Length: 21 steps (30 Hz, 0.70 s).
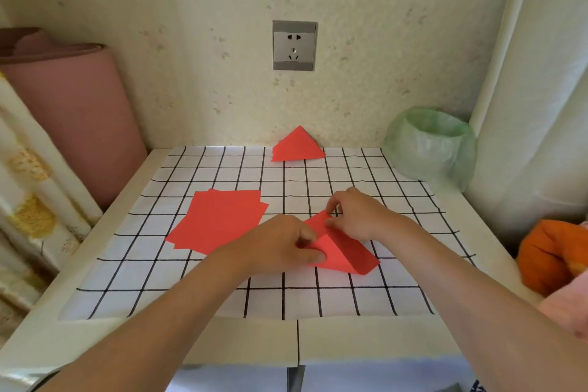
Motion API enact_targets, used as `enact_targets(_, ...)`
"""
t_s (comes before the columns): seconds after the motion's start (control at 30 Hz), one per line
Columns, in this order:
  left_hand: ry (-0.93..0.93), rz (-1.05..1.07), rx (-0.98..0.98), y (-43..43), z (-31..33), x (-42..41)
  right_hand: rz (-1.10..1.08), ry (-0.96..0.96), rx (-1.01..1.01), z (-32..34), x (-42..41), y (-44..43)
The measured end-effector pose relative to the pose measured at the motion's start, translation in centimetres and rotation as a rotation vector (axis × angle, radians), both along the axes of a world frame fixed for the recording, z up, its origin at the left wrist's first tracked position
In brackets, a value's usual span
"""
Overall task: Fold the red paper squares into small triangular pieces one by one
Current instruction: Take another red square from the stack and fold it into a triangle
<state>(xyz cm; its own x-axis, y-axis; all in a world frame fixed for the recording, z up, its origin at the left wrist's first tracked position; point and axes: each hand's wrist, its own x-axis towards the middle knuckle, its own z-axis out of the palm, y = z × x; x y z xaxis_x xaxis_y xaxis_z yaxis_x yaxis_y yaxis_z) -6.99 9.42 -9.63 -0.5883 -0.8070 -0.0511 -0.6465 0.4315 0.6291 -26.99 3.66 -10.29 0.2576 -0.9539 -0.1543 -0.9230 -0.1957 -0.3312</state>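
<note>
The paper (346, 248) between the two hands is red. The stack of squares (219, 219) just left of the left hand (280, 245) is the same red, and also the folded triangles (297, 146) far beyond the hands. Under the hands the cloth (191, 280) is white with a black grid. Beyond the right hand (362, 213) stands a pale green bag (429, 146); right of it lies something orange (550, 254).

left hand (280, 243) pinching, right hand (362, 216) pinching
</note>
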Motion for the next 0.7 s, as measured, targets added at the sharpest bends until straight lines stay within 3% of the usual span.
enact_targets(0.5, 0.041, 0.124, 0.016, -0.5, -0.2, -0.4, 0.031, -0.036, 0.095, 0.9, 0.3, 0.4)
enact_targets(0.7, 0.119, 0.195, -0.078, -1.0, -0.8, -0.2, 0.062, -0.211, 0.072, 1.1, 0.4, 0.8)
